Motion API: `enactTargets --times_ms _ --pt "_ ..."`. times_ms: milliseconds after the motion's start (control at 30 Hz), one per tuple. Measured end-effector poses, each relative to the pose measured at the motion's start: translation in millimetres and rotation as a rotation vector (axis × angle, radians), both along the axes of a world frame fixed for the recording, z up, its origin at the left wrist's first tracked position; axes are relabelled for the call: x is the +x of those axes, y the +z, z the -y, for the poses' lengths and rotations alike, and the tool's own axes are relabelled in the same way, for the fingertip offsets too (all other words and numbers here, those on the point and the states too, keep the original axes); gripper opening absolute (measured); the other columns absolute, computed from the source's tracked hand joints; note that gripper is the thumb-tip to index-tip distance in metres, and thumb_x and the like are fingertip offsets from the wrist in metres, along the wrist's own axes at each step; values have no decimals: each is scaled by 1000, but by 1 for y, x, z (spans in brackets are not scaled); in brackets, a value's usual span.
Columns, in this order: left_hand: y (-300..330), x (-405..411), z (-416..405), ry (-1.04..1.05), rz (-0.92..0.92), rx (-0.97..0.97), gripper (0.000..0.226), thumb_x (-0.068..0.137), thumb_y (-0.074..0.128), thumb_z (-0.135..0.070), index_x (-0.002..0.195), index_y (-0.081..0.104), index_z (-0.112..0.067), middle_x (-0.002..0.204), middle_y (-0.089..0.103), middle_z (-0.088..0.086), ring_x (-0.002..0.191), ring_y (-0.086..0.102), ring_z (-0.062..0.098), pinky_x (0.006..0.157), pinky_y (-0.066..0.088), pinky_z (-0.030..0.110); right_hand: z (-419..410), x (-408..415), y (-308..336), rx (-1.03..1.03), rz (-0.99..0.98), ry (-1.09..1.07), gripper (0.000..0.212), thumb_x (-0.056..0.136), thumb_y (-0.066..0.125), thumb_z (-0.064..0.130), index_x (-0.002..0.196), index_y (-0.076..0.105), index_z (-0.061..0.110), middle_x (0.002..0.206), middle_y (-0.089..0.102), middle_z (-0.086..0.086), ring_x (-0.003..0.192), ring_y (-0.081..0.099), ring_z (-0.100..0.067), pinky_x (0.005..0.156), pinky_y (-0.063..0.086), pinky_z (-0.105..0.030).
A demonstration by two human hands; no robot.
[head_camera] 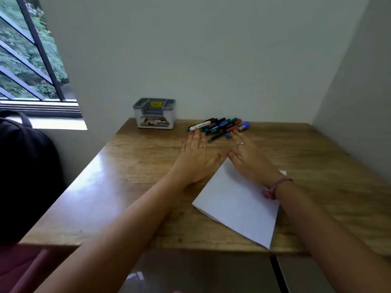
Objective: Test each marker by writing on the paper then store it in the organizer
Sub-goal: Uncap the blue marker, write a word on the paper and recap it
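A person sits at a wooden table [317, 166]. Both arms reach forward over it. The left hand [197, 157] lies flat with its fingers straight and spread. It holds nothing. The right hand [246, 158] is flat too, with straight fingers, and it also holds nothing.

The pile of markers [219, 126] lies at the far side of the table, close to the wall. It sits just past the fingertips of both hands. The markers lie on their sides, mostly side by side. Their long way runs from near-left up to far-right. One white marker [200, 125] lies at the left end of the pile, and the left hand's fingertips are right at it. They may be touching it, but the picture is too blurry to be sure. A blue marker [243, 126] sits at the right end, just beyond the right hand's fingers.

The paper [239, 201] lies near the person, partly under the right wrist. It looks blank, so no marker seems to have been tested yet.

The organizer [154, 113] is a grey and white box. It stands at the far left, next to the wall, well apart from the pile. The left hand is the closer one to it.

To pick a marker, either hand only needs to reach a little farther. The left hand is nearest the white one.
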State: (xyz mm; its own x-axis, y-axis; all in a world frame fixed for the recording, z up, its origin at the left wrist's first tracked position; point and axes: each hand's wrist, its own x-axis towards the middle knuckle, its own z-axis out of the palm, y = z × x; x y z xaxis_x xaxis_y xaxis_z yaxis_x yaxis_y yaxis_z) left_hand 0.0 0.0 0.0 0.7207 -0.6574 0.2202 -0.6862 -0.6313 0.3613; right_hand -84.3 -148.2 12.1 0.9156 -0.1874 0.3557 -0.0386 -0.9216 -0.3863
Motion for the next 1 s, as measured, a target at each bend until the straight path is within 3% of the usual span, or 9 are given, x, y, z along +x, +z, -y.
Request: enactTargets --times_ms 167,367,567,767,1000 --pt "-9 -4 -17 10 -92 150 79 94 27 -55 148 -1 -4 156 -10 15 144 -12 28 114 -6 46 -17 -21 -8 0 -229 -14 59 99 38 35 147 20 7 157 14 -8 144 13 -22 114 11 -32" --pt "-9 3 -24 -12 -49 275 84 90 28 -63 149 3 -8 157 -5 12 144 -7 27 113 -8 52 -23 -19 -19 -67 -394 -8 59 101 28 39 148 15 6 158 11 -7 146 7 -17 116 2 -38" --pt "-2 26 -27 -281 -71 279 70 92 34 -57 149 12 -23 158 10 4 145 7 19 117 0 47 -14 -10 -22 -114 -390 23 57 101 26 41 148 17 10 158 11 -4 145 7 -14 118 3 -36" --pt "-1 36 -28 -552 -85 170 56 86 55 -53 138 41 -35 153 23 -11 141 19 9 112 15 32 -9 -4 -25 -100 -338 53 58 100 28 43 148 21 12 158 15 -2 145 11 -12 116 5 -32" --pt "-4 43 -25 -621 -141 275 69 81 43 -64 143 31 -36 153 24 -10 141 20 11 115 -5 44 -15 -6 -26 -175 -319 5 51 101 27 39 146 29 14 156 21 -3 144 14 -14 117 6 -37"
